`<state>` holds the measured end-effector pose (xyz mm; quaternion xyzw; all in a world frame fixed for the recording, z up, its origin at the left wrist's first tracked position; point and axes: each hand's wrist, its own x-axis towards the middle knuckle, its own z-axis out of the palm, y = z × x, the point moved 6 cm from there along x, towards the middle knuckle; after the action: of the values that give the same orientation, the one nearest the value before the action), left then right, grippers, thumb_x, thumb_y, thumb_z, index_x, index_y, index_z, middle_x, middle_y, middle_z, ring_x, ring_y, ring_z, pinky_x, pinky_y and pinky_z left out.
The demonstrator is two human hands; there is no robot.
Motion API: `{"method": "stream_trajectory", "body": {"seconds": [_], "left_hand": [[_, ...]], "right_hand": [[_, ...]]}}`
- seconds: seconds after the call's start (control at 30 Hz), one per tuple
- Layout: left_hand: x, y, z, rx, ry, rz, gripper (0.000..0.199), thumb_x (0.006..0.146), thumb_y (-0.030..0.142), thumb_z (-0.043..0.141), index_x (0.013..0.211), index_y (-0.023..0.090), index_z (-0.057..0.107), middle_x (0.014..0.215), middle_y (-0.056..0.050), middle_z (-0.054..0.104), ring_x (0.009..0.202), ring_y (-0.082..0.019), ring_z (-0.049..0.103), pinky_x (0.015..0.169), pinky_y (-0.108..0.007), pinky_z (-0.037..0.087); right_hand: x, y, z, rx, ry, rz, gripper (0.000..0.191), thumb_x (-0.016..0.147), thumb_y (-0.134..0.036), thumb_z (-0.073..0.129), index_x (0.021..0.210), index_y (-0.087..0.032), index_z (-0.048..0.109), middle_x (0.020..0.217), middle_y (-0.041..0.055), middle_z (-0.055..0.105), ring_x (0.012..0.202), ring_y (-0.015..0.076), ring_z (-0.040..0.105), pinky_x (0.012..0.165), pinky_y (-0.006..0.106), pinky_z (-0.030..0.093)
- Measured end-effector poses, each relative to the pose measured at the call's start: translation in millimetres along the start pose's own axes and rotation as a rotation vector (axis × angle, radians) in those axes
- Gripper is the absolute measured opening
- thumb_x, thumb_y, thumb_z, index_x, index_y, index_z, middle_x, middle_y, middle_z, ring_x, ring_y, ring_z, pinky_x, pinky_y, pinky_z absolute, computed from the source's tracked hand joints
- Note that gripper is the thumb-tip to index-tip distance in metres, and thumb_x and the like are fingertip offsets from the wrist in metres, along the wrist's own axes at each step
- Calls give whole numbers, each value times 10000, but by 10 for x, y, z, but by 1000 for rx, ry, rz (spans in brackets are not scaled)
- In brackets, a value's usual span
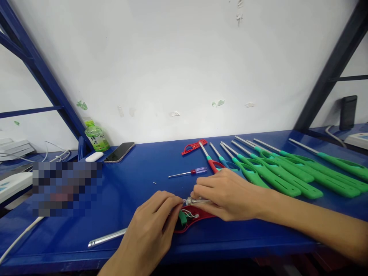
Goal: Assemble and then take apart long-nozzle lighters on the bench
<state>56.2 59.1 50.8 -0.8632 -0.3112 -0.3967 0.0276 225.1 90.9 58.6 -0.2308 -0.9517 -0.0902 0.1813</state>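
Observation:
An opened long-nosed lighter lies before me; its red handle half (pixel 202 211) faces up and its silver tube (pixel 106 238) points left. White wires (pixel 188 213) and a green part (pixel 183 218) show inside the handle. Just above it, my right hand (pixel 227 193) is closed around a clear fuel tank (pixel 198 201), its narrow end toward the left. The fingers of my left hand (pixel 151 222) are pinched together at that end, over the lighter. What they hold is hidden behind the fingertips.
A screwdriver (pixel 189 172), a small screw (pixel 154 183) and a red handle cover (pixel 193 147) lie beyond my hands. Several green-handled lighters (pixel 281 180) spread right. A phone (pixel 119 152), white case (pixel 94 156) and green bottle (pixel 97 137) are at back left, before the wall.

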Motion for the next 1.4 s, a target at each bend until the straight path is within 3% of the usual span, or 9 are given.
{"method": "stream_trajectory", "body": {"seconds": [0.47, 0.7, 1.07, 1.4], "left_hand": [[-4, 64, 10, 77, 33, 124, 159, 1028, 34, 559, 1077, 158, 646, 918, -21, 702, 769, -142, 627, 728, -257, 515], [-21, 59, 8, 115, 26, 122, 149, 1039, 53, 552, 1080, 164, 643, 908, -20, 696, 750, -145, 622, 713, -267, 504], [-19, -36, -14, 149, 62, 3, 124, 1077, 163, 552, 1085, 198, 670, 955, -6, 729, 797, -151, 667, 758, -286, 526], [6, 20, -19, 101, 49, 23, 152, 1052, 86, 551, 1076, 189, 661, 957, -11, 700, 803, -139, 641, 755, -265, 522]], "right_hand": [[-3, -61, 4, -91, 46, -98, 302, 1125, -280, 384, 957, -199, 621, 782, -18, 605, 578, 133, 413, 502, 330, 178], [-20, -86, -8, -91, 63, -109, 291, 1120, -251, 399, 978, -194, 646, 788, -17, 614, 567, 140, 384, 498, 333, 173], [20, 15, -60, 38, 102, 90, 242, 1092, -357, 518, 1063, -194, 695, 886, 1, 746, 671, 155, 622, 543, 335, 252], [3, 11, -45, 19, 83, 49, 186, 1099, -317, 499, 1087, -208, 649, 885, -18, 741, 638, 148, 605, 535, 328, 233]]}}
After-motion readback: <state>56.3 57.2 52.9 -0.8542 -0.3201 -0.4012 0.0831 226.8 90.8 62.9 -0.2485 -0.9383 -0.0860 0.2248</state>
